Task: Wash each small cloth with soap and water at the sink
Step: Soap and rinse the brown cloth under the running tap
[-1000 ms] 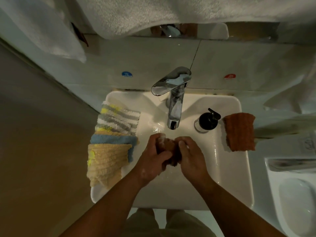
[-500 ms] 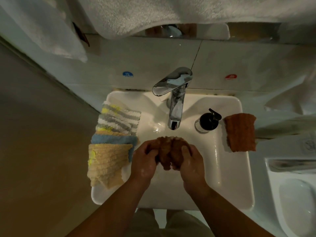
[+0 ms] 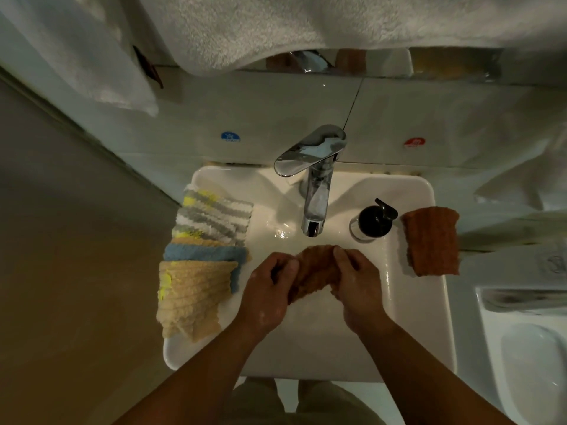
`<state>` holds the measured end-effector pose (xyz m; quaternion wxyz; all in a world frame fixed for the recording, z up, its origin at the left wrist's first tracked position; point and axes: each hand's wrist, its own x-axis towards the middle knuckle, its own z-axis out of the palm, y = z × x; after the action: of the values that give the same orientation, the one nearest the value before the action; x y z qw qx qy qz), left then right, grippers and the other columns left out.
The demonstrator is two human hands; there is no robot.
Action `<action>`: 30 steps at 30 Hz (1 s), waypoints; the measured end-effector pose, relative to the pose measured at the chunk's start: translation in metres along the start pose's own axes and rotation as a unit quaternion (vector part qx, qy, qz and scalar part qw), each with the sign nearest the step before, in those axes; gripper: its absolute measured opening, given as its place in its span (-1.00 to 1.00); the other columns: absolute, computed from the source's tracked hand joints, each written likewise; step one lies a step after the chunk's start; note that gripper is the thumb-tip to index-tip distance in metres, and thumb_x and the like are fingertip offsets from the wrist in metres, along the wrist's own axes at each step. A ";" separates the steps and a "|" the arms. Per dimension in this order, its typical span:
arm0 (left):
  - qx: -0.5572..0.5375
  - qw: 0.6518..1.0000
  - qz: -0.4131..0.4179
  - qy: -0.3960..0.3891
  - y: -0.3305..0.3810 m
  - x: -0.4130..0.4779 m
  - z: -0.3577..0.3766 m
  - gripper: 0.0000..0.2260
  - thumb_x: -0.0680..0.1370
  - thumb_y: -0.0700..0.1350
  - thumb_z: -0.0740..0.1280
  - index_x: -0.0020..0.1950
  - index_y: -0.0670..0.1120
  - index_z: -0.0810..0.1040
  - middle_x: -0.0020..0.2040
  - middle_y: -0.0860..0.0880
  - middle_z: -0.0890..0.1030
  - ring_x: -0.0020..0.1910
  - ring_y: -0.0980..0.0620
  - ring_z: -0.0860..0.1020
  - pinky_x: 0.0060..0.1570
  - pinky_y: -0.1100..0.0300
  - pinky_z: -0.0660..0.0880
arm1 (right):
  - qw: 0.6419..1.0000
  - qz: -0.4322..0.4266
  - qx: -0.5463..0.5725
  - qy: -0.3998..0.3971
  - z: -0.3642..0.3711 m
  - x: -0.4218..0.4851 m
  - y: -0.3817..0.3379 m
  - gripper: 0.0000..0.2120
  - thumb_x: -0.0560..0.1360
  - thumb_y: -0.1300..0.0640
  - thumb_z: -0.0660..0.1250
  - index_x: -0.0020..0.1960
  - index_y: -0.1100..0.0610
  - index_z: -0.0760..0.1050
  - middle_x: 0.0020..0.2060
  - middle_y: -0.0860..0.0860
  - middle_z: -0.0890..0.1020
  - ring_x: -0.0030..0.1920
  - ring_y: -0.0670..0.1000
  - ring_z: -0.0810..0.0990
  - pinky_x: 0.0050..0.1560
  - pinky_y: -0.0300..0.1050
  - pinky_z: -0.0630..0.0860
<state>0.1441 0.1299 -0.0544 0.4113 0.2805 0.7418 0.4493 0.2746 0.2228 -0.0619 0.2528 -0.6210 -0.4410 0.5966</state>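
Over the white sink (image 3: 408, 326) I hold a wet brown cloth (image 3: 314, 268) bunched between both hands, just below the chrome tap (image 3: 313, 179). My left hand (image 3: 270, 296) grips its left side with curled fingers; my right hand (image 3: 357, 286) grips its right side. Soap suds dot both hands. On the sink's left rim lie a beige cloth (image 3: 191, 299), a blue cloth (image 3: 205, 253) and a grey, white and yellow striped cloth (image 3: 214, 214), overlapping. Another brown cloth (image 3: 431, 240) lies on the right rim beside a black-topped soap dispenser (image 3: 374, 220).
White towels (image 3: 245, 29) hang above the sink against the tiled wall. A blue sticker (image 3: 230, 137) and a red sticker (image 3: 414, 142) mark the wall behind the tap. A white toilet (image 3: 527, 348) stands at the right. A brown wall runs along the left.
The cloth has gone from a tight wad between my hands to a wider bunch stretched across. My hands have moved slightly apart and toward me.
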 end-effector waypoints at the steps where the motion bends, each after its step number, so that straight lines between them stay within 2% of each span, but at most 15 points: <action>1: 0.002 1.000 -0.003 -0.030 0.004 -0.003 0.006 -0.88 0.66 0.04 0.27 -0.01 0.07 0.56 -0.19 0.07 0.64 -0.20 0.15 0.62 -0.22 0.27 0.55 | 1.000 -0.015 -0.020 -0.003 0.005 0.000 -0.001 -0.83 0.63 -0.01 0.31 -0.06 0.03 0.62 -0.29 0.00 0.68 -0.32 -0.03 0.63 -0.31 -0.06 0.54; 3: 0.002 0.999 -0.024 -0.035 0.011 -0.008 0.019 -0.85 0.67 0.07 0.23 0.00 0.03 0.49 -0.19 0.02 0.62 -0.24 0.13 0.61 -0.27 0.23 0.54 | 0.993 -0.077 -0.085 -0.023 0.018 -0.008 -0.002 -0.88 0.64 0.01 0.29 -0.02 -0.02 0.58 -0.20 -0.06 0.69 -0.18 -0.09 0.67 -0.11 -0.08 0.59; 4: -0.001 0.999 -0.041 0.004 0.014 -0.007 0.023 -0.86 0.68 0.06 0.22 0.01 0.02 0.46 -0.17 0.02 0.61 -0.23 0.15 0.60 -0.25 0.22 0.55 | 0.986 -0.108 -0.120 -0.035 0.024 -0.016 -0.002 -0.88 0.64 0.03 0.28 -0.02 -0.02 0.57 -0.20 -0.08 0.68 -0.17 -0.12 0.66 -0.08 -0.14 0.59; 7: -0.058 0.983 -0.109 0.136 0.018 0.006 0.022 -0.93 0.69 -0.05 0.22 0.02 0.01 0.43 -0.10 -0.04 0.62 -0.10 0.00 0.62 -0.06 0.11 0.56 | 0.969 -0.164 -0.165 -0.083 0.038 -0.046 0.004 -0.73 0.65 -0.09 0.21 -0.03 0.05 0.58 -0.24 -0.11 0.66 -0.21 -0.16 0.64 -0.17 -0.28 0.54; 9: -0.127 0.978 -0.124 0.109 0.022 0.006 0.022 -0.90 0.68 -0.07 0.23 0.00 -0.03 0.46 -0.13 -0.08 0.63 -0.11 -0.06 0.63 -0.07 0.06 0.58 | 0.965 -0.177 -0.169 -0.094 0.039 -0.049 0.007 -0.64 0.67 -0.16 0.16 -0.05 0.05 0.58 -0.26 -0.11 0.65 -0.24 -0.15 0.63 -0.19 -0.28 0.53; 11: -0.137 0.981 -0.130 0.041 0.028 -0.005 0.028 -0.84 0.69 0.00 0.22 -0.04 -0.01 0.50 -0.20 -0.03 0.65 -0.21 -0.02 0.65 -0.22 0.05 0.61 | 0.973 -0.146 -0.170 -0.047 0.036 -0.027 0.005 -0.65 0.66 -0.12 0.19 -0.17 0.05 0.53 -0.34 -0.07 0.61 -0.30 -0.12 0.60 -0.20 -0.16 0.51; 13: -0.123 0.987 -0.097 -0.030 0.035 -0.019 0.032 -0.82 0.68 0.01 0.23 -0.10 0.05 0.47 -0.33 0.05 0.60 -0.39 0.11 0.56 -0.41 0.21 0.49 | 0.987 -0.060 -0.147 -0.010 0.030 -0.004 0.001 -0.64 0.65 -0.09 0.25 -0.23 0.08 0.52 -0.39 -0.02 0.61 -0.33 -0.07 0.61 -0.21 -0.07 0.51; 15: -0.086 0.992 -0.051 -0.079 0.038 -0.022 0.030 -0.86 0.67 -0.04 0.27 -0.08 0.00 0.46 -0.40 0.10 0.55 -0.44 0.20 0.49 -0.42 0.32 0.39 | 0.992 -0.024 -0.125 -0.022 0.026 0.000 0.001 -0.64 0.65 -0.09 0.26 -0.24 0.06 0.54 -0.40 -0.03 0.63 -0.33 -0.03 0.65 -0.21 -0.01 0.58; 17: -0.049 0.996 -0.050 -0.056 0.032 -0.010 0.024 -0.88 0.66 -0.05 0.29 -0.04 -0.04 0.47 -0.33 0.07 0.58 -0.36 0.16 0.56 -0.38 0.29 0.46 | 0.985 -0.057 -0.157 -0.047 0.025 -0.015 0.004 -0.66 0.67 -0.07 0.22 -0.23 0.02 0.53 -0.39 -0.04 0.62 -0.35 -0.06 0.63 -0.23 0.02 0.61; 19: -0.045 0.994 -0.098 0.023 0.020 0.006 0.018 -0.90 0.65 -0.05 0.30 -0.02 -0.05 0.48 -0.21 -0.02 0.64 -0.19 0.02 0.64 -0.20 0.13 0.58 | 0.975 -0.101 -0.177 -0.083 0.031 -0.039 0.004 -0.71 0.68 -0.03 0.20 -0.15 0.04 0.54 -0.34 -0.05 0.62 -0.31 -0.09 0.63 -0.21 -0.05 0.61; 21: -0.124 0.980 -0.139 0.069 0.013 0.011 0.018 -0.90 0.66 -0.13 0.28 -0.03 -0.10 0.46 -0.14 -0.11 0.64 -0.12 -0.07 0.64 -0.01 -0.05 0.59 | 0.968 -0.145 -0.180 -0.096 0.037 -0.051 -0.003 -0.73 0.66 -0.03 0.23 -0.13 0.07 0.52 -0.31 -0.06 0.61 -0.28 -0.12 0.61 -0.20 -0.17 0.57; 23: -0.185 0.971 -0.137 0.065 0.014 0.002 0.028 -0.85 0.69 -0.15 0.22 -0.07 -0.08 0.46 -0.19 -0.05 0.60 -0.19 0.05 0.60 -0.10 0.05 0.56 | 0.961 -0.181 -0.199 -0.068 0.039 -0.040 -0.011 -0.71 0.64 -0.04 0.27 -0.20 0.07 0.47 -0.35 -0.06 0.57 -0.32 -0.13 0.57 -0.24 -0.27 0.49; 26: -0.189 0.976 -0.104 -0.001 0.029 -0.020 0.038 -0.82 0.68 -0.05 0.26 -0.12 0.03 0.48 -0.31 0.06 0.57 -0.32 0.14 0.56 -0.34 0.22 0.47 | 0.968 -0.110 -0.227 -0.003 0.032 -0.005 -0.016 -0.69 0.63 -0.06 0.28 -0.22 0.07 0.44 -0.39 -0.05 0.55 -0.36 -0.11 0.53 -0.27 -0.22 0.40; 28: -0.161 0.983 -0.060 -0.058 0.031 -0.022 0.036 -0.84 0.65 -0.03 0.29 -0.11 -0.02 0.46 -0.35 0.07 0.55 -0.37 0.15 0.52 -0.37 0.25 0.42 | 0.972 -0.069 -0.225 -0.015 0.025 -0.001 -0.008 -0.68 0.63 -0.07 0.27 -0.23 0.06 0.45 -0.39 -0.05 0.56 -0.36 -0.12 0.55 -0.24 -0.17 0.43; 30: -0.116 0.990 -0.065 -0.051 0.025 -0.012 0.030 -0.83 0.64 -0.01 0.31 -0.11 -0.05 0.47 -0.35 0.04 0.58 -0.38 0.10 0.54 -0.34 0.20 0.46 | 0.964 -0.077 -0.250 -0.050 0.022 -0.015 -0.002 -0.71 0.65 -0.02 0.24 -0.24 0.02 0.44 -0.39 -0.08 0.56 -0.37 -0.17 0.56 -0.27 -0.23 0.44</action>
<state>0.1774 0.1441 -0.0356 0.5067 0.2049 0.6792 0.4899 0.2547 0.2061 -0.0555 0.1123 -0.5978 -0.6347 0.4767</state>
